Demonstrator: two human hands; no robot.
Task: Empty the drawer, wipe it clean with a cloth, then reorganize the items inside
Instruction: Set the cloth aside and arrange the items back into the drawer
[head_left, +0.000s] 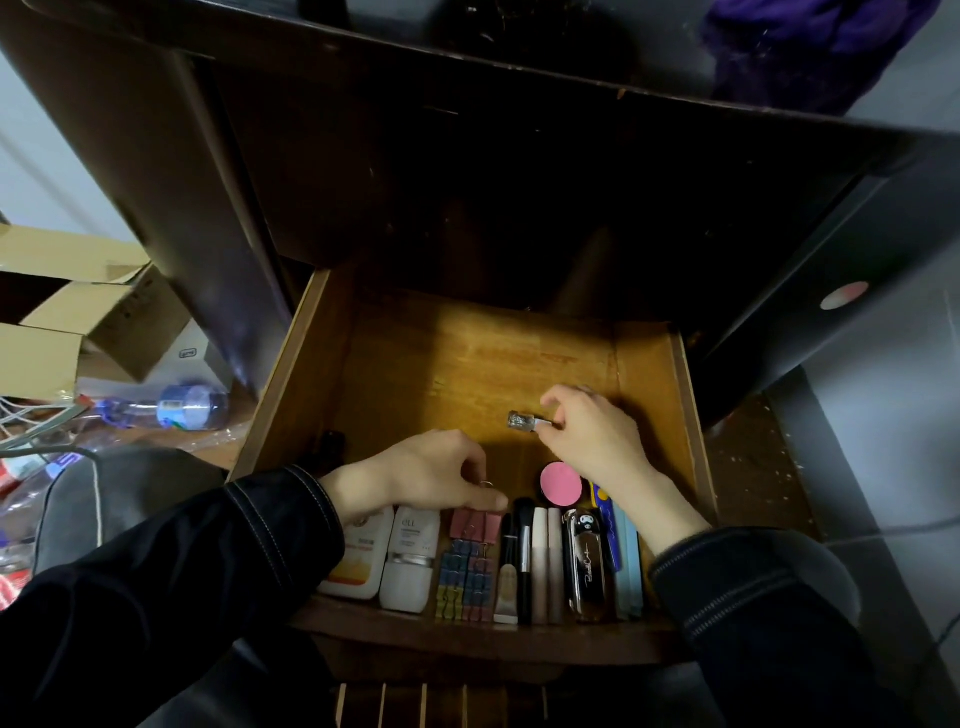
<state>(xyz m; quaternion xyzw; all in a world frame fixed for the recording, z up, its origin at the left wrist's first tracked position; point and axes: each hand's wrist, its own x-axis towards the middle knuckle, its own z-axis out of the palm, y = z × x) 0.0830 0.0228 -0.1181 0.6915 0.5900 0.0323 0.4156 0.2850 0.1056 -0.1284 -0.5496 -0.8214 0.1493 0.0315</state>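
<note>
The wooden drawer (467, 364) stands pulled out, its back half bare. Along its front edge lie two white bottles (410, 561), coloured binder clips (470, 566), dark and pale tubes (540, 561), a clear flat bottle (587, 561) and blue strips (626, 556). A round pink compact (562, 480) sits behind them. My right hand (592, 436) pinches a small clear glass bottle (521, 420) by its cap, just above the drawer floor. My left hand (431, 478) rests with curled fingers on the pink binder clips; whether it grips one is hidden.
The dark cabinet (519, 182) overhangs the drawer. Cardboard boxes (88, 312) and a plastic water bottle (171, 408) lie on the floor at left. A dark cushion (119, 493) sits beside the drawer's left wall. A dark panel (831, 291) stands at right.
</note>
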